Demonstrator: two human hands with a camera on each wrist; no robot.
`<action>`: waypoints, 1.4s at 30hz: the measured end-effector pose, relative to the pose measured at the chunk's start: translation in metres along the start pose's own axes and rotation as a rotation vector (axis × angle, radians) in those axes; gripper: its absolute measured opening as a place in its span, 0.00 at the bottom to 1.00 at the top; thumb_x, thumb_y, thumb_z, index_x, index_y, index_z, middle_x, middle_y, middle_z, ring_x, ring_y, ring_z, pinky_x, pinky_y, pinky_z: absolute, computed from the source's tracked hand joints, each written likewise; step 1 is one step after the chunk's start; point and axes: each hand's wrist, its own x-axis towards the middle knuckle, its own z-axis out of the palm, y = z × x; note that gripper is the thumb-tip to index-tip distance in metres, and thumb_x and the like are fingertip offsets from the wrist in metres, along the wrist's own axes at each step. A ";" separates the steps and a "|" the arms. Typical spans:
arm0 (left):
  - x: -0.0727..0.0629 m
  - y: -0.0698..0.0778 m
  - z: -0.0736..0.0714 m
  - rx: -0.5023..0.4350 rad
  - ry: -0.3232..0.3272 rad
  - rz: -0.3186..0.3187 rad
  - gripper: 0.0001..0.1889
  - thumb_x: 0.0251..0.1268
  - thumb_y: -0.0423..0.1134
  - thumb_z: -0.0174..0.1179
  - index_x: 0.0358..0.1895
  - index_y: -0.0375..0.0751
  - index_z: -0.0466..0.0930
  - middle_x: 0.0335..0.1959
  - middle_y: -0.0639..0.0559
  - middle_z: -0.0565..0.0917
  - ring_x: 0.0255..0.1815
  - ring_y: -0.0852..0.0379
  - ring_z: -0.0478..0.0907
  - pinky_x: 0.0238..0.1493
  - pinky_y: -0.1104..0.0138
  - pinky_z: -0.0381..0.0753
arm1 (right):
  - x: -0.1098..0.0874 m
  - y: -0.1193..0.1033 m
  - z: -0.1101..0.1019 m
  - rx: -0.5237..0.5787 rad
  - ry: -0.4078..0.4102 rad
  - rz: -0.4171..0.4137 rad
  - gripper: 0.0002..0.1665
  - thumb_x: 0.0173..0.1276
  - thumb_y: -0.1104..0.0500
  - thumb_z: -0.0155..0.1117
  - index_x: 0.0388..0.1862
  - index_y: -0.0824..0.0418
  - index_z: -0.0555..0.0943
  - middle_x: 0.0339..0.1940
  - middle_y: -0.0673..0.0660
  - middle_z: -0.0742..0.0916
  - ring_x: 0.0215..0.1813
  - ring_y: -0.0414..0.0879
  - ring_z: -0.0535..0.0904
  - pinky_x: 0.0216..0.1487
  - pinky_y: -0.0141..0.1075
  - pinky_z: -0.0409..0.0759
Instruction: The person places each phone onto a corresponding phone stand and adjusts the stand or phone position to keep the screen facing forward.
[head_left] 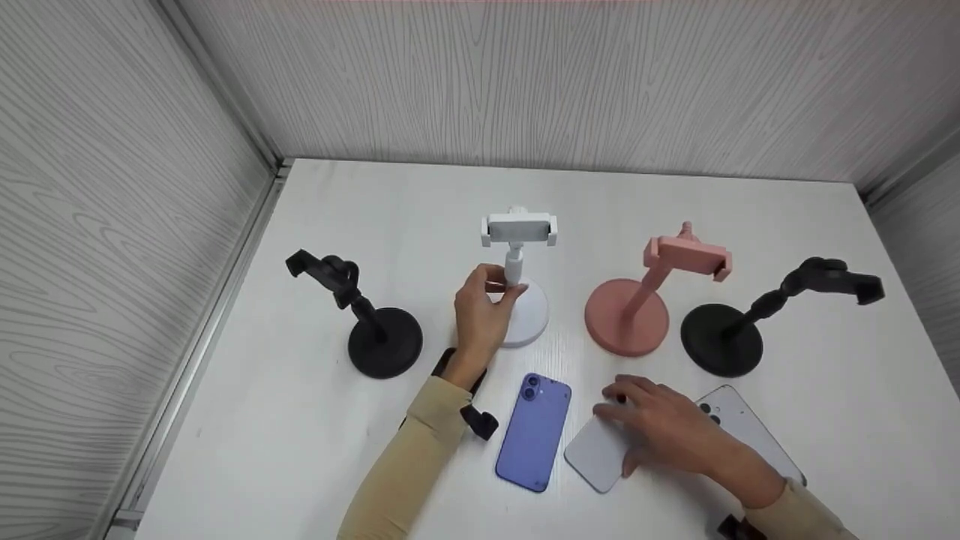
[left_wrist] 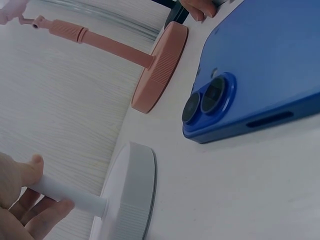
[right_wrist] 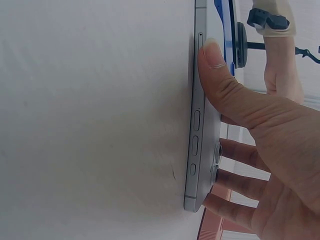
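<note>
My left hand (head_left: 484, 311) pinches the post of a white phone stand (head_left: 517, 227) between thumb and fingers, just above its round base. The left wrist view shows the white post (left_wrist: 75, 196) between the fingertips. My right hand (head_left: 667, 424) lies over a silver-white phone (head_left: 598, 456) and grips it across its width. In the right wrist view the thumb is against the phone's long side (right_wrist: 196, 125), and the other fingers reach over its back. A blue-purple phone (head_left: 534, 439) lies back up between the two hands.
A black phone stand (head_left: 385, 343) stands at the left. To the right are a pink phone stand (head_left: 626, 319) and another black stand (head_left: 721, 341). A second white phone (head_left: 750, 431) lies partly under the right hand and wrist. Grey wood-grain panels (head_left: 480, 82) border the white table.
</note>
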 end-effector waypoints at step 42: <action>-0.002 0.002 -0.002 -0.043 -0.049 0.010 0.15 0.69 0.36 0.71 0.53 0.35 0.81 0.49 0.42 0.88 0.50 0.48 0.90 0.49 0.67 0.90 | -0.001 0.012 -0.005 0.063 -0.035 0.028 0.48 0.42 0.42 0.90 0.65 0.49 0.84 0.66 0.57 0.84 0.68 0.58 0.80 0.60 0.53 0.86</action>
